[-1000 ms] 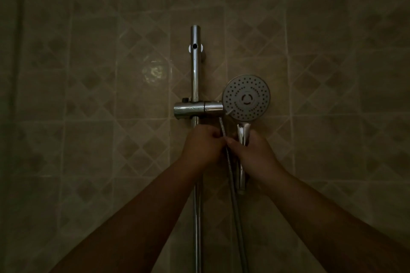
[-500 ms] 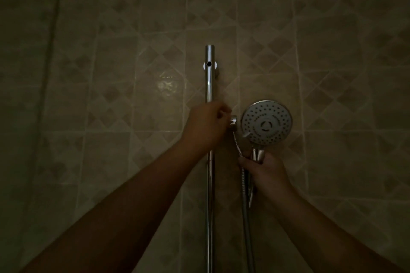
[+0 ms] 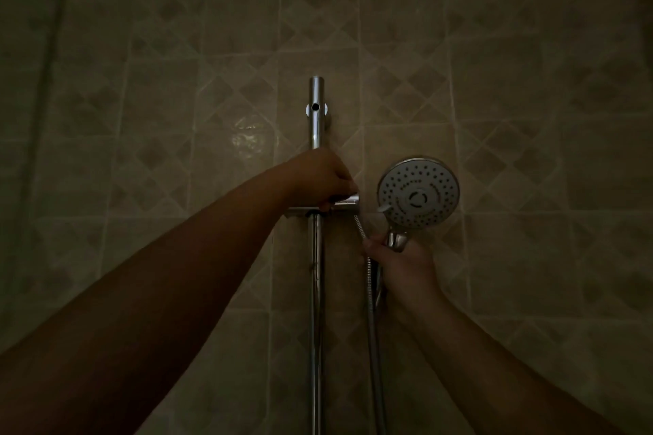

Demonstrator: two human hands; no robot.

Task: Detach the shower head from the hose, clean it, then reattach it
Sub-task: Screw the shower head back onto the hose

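Note:
A round chrome shower head (image 3: pixel 418 193) with many nozzle holes faces me, just right of the vertical chrome slide rail (image 3: pixel 315 258). My right hand (image 3: pixel 403 268) is closed around its handle below the face. The ribbed metal hose (image 3: pixel 371 335) hangs down beside that hand and also shows as a short piece running up toward the chrome holder bracket (image 3: pixel 344 207) on the rail. My left hand (image 3: pixel 319 177) grips that bracket from above and covers most of it. The joint between hose and handle is hidden by my right hand.
Beige wall tiles (image 3: pixel 512 88) with a diamond pattern fill the whole view in dim light. The rail's top mount (image 3: pixel 316 109) sits above my left hand. A wall corner runs down the far left (image 3: pixel 46 116).
My left hand rose from beside the handle to the holder bracket on the rail. The right hand has carried the shower head a little to the right, away from the bracket.

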